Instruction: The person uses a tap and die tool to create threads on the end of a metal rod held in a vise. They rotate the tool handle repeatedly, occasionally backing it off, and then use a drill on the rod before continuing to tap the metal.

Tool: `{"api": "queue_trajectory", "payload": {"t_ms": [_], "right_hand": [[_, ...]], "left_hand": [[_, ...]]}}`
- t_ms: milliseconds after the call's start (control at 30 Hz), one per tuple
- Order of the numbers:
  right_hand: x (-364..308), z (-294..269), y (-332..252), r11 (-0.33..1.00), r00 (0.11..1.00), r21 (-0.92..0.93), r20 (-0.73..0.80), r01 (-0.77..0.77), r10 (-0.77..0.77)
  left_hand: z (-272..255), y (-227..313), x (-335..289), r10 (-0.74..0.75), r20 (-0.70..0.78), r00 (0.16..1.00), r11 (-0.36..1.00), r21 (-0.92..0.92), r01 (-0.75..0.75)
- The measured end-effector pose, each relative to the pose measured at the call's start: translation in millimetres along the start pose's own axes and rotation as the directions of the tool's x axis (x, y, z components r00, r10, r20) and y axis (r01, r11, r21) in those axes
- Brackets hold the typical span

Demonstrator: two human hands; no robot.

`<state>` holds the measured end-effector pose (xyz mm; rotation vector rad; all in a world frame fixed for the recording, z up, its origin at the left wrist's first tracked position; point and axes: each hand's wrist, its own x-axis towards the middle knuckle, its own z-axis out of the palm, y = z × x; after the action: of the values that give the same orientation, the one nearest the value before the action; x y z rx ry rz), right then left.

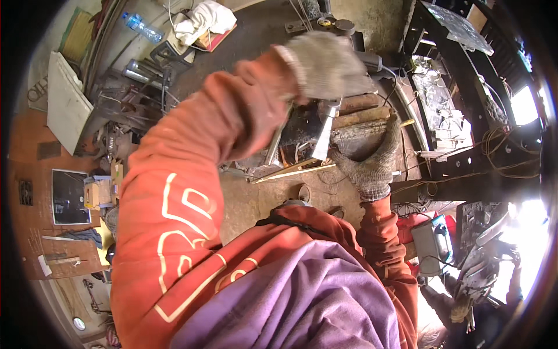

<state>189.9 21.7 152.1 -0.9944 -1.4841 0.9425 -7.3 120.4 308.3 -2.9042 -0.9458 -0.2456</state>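
Note:
My left hand (328, 65), in a grey knit glove, is raised over the far part of the workbench. It is smeared by motion, and its fingers and anything in them cannot be made out. Just below it stands a bright, tapered metal strip (325, 135). My right hand (372, 166), also gloved, lies at the near right of some brown, rusty-looking bars (363, 118). Its thumb and fingers are spread wide in a curve against their edge. Beyond the left hand is a dark cylindrical tool (370, 60) with a cable.
A black metal frame (459, 166) with loose wires runs along the right. At the far left are a plastic bottle (142, 27), a white cloth (204, 22) and a pale board (68, 104). A pale wooden strip (293, 171) crosses the bench's near side. Another person (471, 296) is at lower right.

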Motion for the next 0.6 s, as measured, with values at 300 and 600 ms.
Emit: {"api": "queue_trajectory", "payload": {"t_ms": [300, 600], "right_hand": [[-2.9, -9.9, 14.6, 0.922, 0.965, -0.296, 0.005, 0.251, -0.261], [-5.1, -3.1, 20.6, 0.933, 0.976, -0.301, -0.021, 0.2, -0.216]], "left_hand": [[22.4, 93.1, -51.9, 0.218, -0.338, 0.915, 0.939, -0.183, -0.292], [-4.8, 22.6, -88.7, -0.268, -0.003, 0.964, 0.963, -0.041, 0.267]]}}
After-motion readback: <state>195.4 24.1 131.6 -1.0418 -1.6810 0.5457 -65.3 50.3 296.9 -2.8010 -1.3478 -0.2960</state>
